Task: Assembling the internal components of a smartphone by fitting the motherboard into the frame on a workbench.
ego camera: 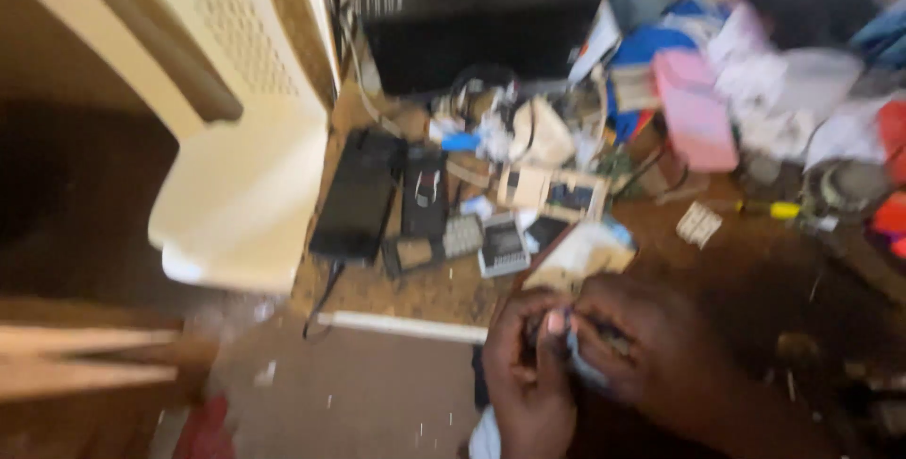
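A cream plastic chair (241, 129) occupies the upper left of the frame. Right of it, at centre, a flat black device (359, 197) lies on the brown floor (377, 393) amid a blurred heap of small electronics (500, 185). A pink box (696, 112) sits upper right; a yellow-handled screwdriver (769, 208) lies below it.
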